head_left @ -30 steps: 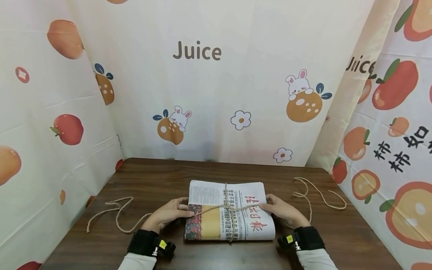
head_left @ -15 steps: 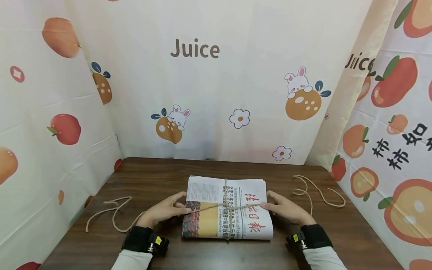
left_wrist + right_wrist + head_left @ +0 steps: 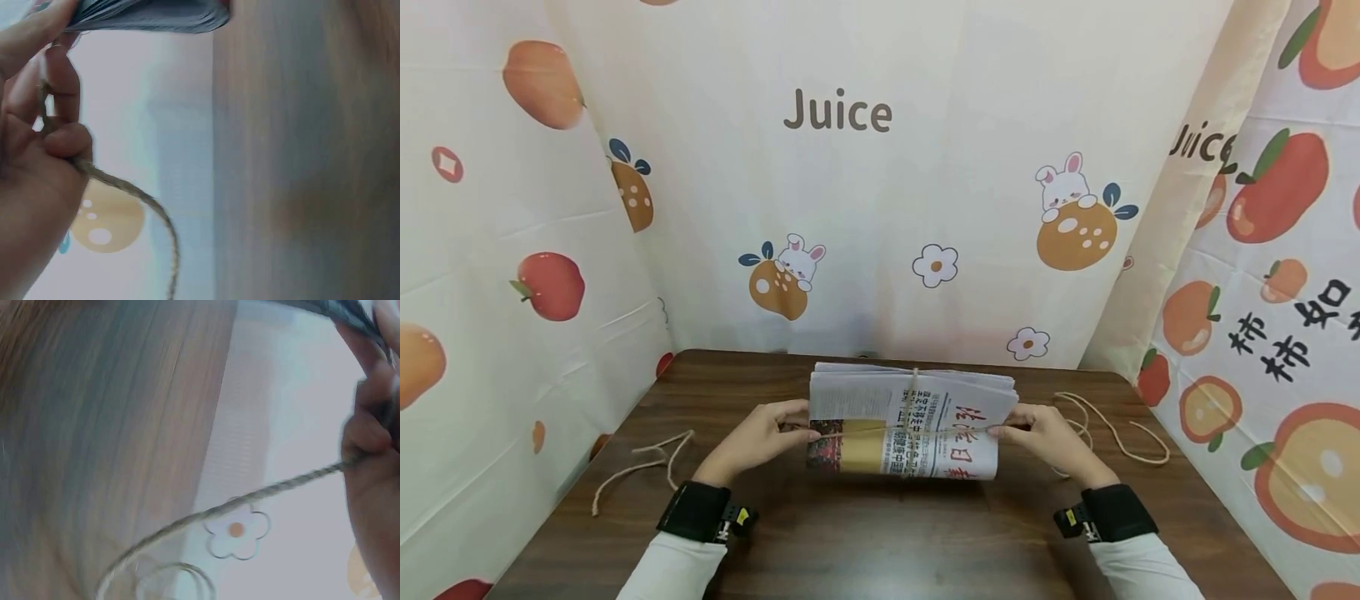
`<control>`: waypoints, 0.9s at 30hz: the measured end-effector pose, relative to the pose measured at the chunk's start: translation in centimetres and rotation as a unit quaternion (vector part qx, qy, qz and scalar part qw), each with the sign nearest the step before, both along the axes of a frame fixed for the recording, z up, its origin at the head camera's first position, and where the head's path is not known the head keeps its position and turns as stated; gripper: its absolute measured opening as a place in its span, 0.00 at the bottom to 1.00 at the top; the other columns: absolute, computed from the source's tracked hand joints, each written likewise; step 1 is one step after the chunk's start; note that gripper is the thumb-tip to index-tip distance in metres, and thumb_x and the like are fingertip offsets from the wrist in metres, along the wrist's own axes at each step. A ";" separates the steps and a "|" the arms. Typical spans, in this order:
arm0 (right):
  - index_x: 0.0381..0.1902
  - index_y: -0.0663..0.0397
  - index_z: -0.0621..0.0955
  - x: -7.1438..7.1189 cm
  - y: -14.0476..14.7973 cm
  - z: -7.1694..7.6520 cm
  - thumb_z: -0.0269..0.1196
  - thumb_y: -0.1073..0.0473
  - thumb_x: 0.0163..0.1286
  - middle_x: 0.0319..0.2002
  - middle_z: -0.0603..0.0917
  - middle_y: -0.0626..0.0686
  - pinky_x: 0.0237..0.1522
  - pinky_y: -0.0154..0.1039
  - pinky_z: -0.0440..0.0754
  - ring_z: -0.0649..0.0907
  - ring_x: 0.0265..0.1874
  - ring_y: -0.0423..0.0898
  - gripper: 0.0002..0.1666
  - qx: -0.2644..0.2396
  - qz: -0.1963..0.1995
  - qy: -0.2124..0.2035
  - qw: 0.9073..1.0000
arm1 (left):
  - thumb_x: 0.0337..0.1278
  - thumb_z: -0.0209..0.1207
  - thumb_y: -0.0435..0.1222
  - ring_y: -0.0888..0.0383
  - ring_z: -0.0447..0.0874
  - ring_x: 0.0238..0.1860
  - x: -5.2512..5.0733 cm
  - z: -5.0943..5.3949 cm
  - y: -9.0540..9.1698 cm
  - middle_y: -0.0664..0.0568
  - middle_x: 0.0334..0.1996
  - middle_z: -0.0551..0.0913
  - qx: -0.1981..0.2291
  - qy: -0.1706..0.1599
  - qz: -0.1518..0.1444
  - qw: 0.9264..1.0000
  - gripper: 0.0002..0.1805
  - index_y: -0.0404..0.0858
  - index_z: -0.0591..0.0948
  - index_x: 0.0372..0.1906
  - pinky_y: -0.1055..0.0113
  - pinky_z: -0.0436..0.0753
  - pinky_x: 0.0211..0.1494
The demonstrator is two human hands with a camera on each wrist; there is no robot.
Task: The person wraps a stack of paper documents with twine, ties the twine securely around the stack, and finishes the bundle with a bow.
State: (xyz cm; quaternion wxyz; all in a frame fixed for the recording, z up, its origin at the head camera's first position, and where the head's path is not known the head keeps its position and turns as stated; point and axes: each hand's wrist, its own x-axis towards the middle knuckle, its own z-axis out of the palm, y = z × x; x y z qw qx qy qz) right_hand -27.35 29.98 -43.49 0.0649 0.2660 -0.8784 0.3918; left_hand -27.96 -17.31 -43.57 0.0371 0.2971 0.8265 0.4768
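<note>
A folded stack of newspapers (image 3: 857, 396) is up off the table, tilted with its far edge higher. Thin twine (image 3: 914, 387) crosses over its top face both ways. My left hand (image 3: 760, 442) grips the stack's left edge, thumb on top; in the left wrist view its curled lower fingers also hold the twine (image 3: 140, 194), which hangs down from them. At the right edge my right hand (image 3: 1048, 437) pinches the stack the same way. Twine (image 3: 231, 509) trails out of its curled fingers in the right wrist view. The underside of the stack is hidden in the head view.
A brown wooden table (image 3: 880, 533) lies beneath. One loose twine end (image 3: 640, 475) rests on it at the left, another (image 3: 1120, 446) at the right. Fruit-printed white curtains (image 3: 880, 200) stand around the back and sides.
The stack, flat on the table before, has risen and tipped, its front edge now farther from me. Both hands moved up with it, and the left loose twine was drawn along.
</note>
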 end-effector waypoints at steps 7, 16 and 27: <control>0.44 0.41 0.87 -0.3 -0.2 -0.7 0.68 0.81 0.51 0.41 0.86 0.42 0.40 0.30 0.78 0.83 0.40 0.38 0.30 0.040 -0.014 0.205 0.978 | 0.65 0.61 0.24 0.62 0.74 0.31 -0.6 -0.4 0.0 0.60 0.37 0.84 -0.014 0.115 -0.004 0.993 0.17 0.49 0.87 0.48 0.67 0.75 0.31; 0.41 0.38 0.87 0.6 -0.2 -3.2 0.63 0.85 0.49 0.33 0.85 0.37 0.29 0.33 0.77 0.79 0.29 0.33 0.35 0.057 -0.010 0.134 0.989 | 0.62 0.65 0.28 0.65 0.77 0.32 0.0 -2.2 -0.1 0.60 0.39 0.86 -0.059 0.045 -0.038 0.997 0.15 0.51 0.88 0.45 0.68 0.78 0.34; 0.40 0.40 0.88 2.1 0.0 -3.3 0.66 0.60 0.70 0.35 0.87 0.37 0.37 0.36 0.80 0.82 0.34 0.35 0.07 0.113 0.035 -0.056 0.991 | 0.60 0.64 0.25 0.48 0.82 0.57 0.7 -3.3 0.3 0.55 0.51 0.86 -0.129 -0.004 -0.044 0.991 0.15 0.48 0.90 0.43 0.63 0.80 0.49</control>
